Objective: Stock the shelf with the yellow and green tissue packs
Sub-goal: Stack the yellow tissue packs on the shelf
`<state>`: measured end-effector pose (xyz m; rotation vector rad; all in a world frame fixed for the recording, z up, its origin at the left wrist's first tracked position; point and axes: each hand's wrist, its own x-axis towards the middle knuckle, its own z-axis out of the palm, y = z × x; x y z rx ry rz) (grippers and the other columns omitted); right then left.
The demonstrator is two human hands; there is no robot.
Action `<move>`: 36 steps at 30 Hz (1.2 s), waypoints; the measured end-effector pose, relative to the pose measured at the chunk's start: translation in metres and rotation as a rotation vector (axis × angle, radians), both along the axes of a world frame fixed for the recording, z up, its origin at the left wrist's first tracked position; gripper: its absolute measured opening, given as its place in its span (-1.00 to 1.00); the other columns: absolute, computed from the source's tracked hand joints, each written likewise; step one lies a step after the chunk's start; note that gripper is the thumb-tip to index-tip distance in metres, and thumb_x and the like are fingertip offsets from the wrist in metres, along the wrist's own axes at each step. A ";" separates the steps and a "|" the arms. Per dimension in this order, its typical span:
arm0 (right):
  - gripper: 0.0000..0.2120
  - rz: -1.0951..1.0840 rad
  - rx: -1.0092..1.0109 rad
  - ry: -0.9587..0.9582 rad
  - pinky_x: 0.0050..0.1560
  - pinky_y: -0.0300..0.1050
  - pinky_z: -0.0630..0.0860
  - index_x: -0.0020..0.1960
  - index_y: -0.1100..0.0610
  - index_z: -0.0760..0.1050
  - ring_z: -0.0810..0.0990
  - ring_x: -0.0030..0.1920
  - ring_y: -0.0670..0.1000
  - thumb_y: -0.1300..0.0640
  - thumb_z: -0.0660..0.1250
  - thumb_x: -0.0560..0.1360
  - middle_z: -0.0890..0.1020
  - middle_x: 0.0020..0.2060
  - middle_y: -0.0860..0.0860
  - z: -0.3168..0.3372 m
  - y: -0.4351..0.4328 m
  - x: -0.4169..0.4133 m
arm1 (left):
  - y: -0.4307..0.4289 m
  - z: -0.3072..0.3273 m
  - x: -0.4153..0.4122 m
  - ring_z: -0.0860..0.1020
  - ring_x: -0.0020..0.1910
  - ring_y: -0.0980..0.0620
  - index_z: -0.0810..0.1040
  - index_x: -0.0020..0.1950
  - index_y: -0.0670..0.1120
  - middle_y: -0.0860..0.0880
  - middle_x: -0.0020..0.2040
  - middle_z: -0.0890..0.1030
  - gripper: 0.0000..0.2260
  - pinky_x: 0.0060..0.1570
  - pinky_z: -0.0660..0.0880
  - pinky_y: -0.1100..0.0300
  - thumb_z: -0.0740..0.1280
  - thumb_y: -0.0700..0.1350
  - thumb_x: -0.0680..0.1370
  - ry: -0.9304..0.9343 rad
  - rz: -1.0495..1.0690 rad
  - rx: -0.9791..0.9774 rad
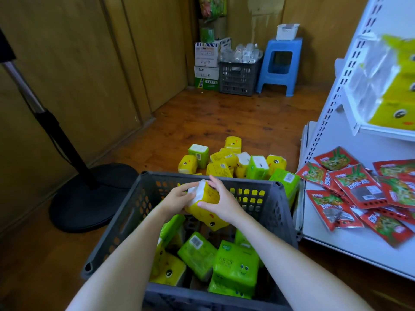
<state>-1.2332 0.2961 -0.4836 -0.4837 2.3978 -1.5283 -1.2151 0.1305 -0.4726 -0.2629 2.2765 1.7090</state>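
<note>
Left hand (177, 197) and right hand (222, 205) grip one yellow chick-face tissue pack (207, 197); its print looks illegible

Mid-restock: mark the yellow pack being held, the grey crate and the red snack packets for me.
yellow pack (207, 196), head view, on its yellow top face.
grey crate (251, 181), head view, on its far rim.
red snack packets (354, 182), head view, on the middle packet's printed front.

Two slim forearms (125, 254) (bare to the frame's edge), with left hand (177, 198) and right hand (222, 205) likewise bare.
</note>
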 end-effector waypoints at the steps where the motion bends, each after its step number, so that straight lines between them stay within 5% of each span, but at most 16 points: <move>1: -0.20 -0.003 -0.012 -0.006 0.35 -0.16 0.22 0.50 -0.02 0.07 0.23 0.44 -0.07 0.07 0.45 0.41 0.30 0.43 -0.08 0.001 0.001 -0.001 | -0.002 -0.001 -0.001 0.51 -0.31 0.08 0.37 0.41 -0.03 -0.07 -0.17 0.50 -0.67 -0.22 0.51 0.18 0.16 -0.17 0.63 0.007 0.021 0.000; 5: -0.21 -0.009 -0.076 -0.057 0.39 -0.14 0.23 0.49 -0.03 0.10 0.21 0.45 -0.10 0.09 0.46 0.40 0.27 0.45 -0.07 0.001 0.003 -0.006 | -0.004 0.001 -0.002 0.52 -0.22 0.04 0.38 0.41 -0.09 -0.05 -0.12 0.51 -0.66 -0.27 0.54 0.25 0.19 -0.15 0.63 -0.006 0.100 0.054; 9: -0.21 -0.022 -0.074 -0.023 0.33 -0.23 0.23 0.50 -0.04 0.08 0.22 0.45 -0.09 0.13 0.45 0.41 0.27 0.45 -0.07 0.001 -0.002 -0.005 | 0.003 0.009 -0.006 0.53 0.19 -0.15 0.30 0.43 0.14 0.02 0.40 0.37 -0.55 0.04 0.54 -0.01 0.22 0.18 0.55 -0.058 0.050 0.053; 13: -0.22 -0.001 -0.025 0.018 0.42 0.02 0.22 0.49 -0.09 0.07 0.21 0.46 0.01 0.09 0.43 0.42 0.28 0.44 -0.11 -0.001 -0.010 -0.003 | 0.013 0.009 -0.013 0.40 0.32 -0.28 0.22 0.46 0.21 -0.17 0.43 0.34 -0.37 0.19 0.44 -0.21 0.39 0.18 0.44 -0.062 0.032 -0.067; 17: -0.24 -0.026 0.127 0.134 0.47 0.04 -0.02 0.49 -0.08 0.09 0.17 0.46 0.02 0.00 0.43 0.41 0.28 0.45 -0.08 0.002 -0.009 -0.004 | 0.010 0.003 -0.019 0.41 0.35 -0.14 0.27 0.45 0.14 -0.06 0.42 0.39 -0.45 0.27 0.40 -0.16 0.33 0.02 0.47 -0.006 0.139 0.013; 19: -0.24 -0.078 0.210 0.181 0.46 0.03 -0.03 0.49 -0.07 0.12 0.08 0.49 0.03 -0.04 0.43 0.40 0.16 0.48 -0.02 0.001 0.000 -0.007 | 0.005 0.003 -0.020 0.45 0.30 -0.11 0.31 0.44 0.12 -0.04 0.39 0.42 -0.53 0.17 0.48 -0.10 0.27 -0.02 0.52 -0.013 0.225 0.106; 23: -0.27 -0.069 -0.003 -0.017 0.40 -0.07 0.14 0.48 -0.03 0.15 0.08 0.49 0.04 0.07 0.44 0.42 0.09 0.47 0.02 0.003 0.015 -0.011 | -0.001 0.008 -0.018 0.56 0.06 -0.14 0.35 0.35 0.16 -0.06 0.24 0.53 -0.69 -0.31 0.49 0.14 0.11 -0.03 0.62 -0.051 0.284 0.229; 28: -0.36 -0.122 -0.184 -0.045 0.39 -0.05 0.26 0.43 -0.10 0.23 0.22 0.45 -0.01 0.09 0.43 0.43 0.25 0.45 -0.06 0.016 0.013 -0.012 | 0.002 0.020 -0.015 0.57 0.07 -0.07 0.37 0.31 0.18 -0.05 0.20 0.55 -0.69 -0.09 0.49 0.04 0.05 0.15 0.61 -0.042 0.311 0.229; 32: -0.36 -0.188 -0.244 -0.013 0.39 0.04 0.29 0.42 -0.10 0.23 0.26 0.42 -0.02 0.07 0.43 0.43 0.29 0.43 -0.07 0.026 0.014 -0.011 | 0.003 0.032 -0.018 0.41 0.33 0.03 0.22 0.47 0.14 0.07 0.41 0.38 -0.32 0.32 0.34 -0.02 0.15 0.43 0.43 0.061 0.226 0.200; 36: -0.37 -0.294 -0.375 -0.057 0.21 -0.19 0.35 0.43 0.03 0.22 0.34 0.29 -0.12 0.14 0.41 0.45 0.36 0.23 -0.14 0.036 0.019 -0.009 | 0.010 0.044 -0.018 0.33 0.40 0.00 -0.06 0.52 0.20 0.10 0.49 0.23 -0.38 0.40 0.26 -0.09 0.21 0.14 0.57 0.184 0.188 0.190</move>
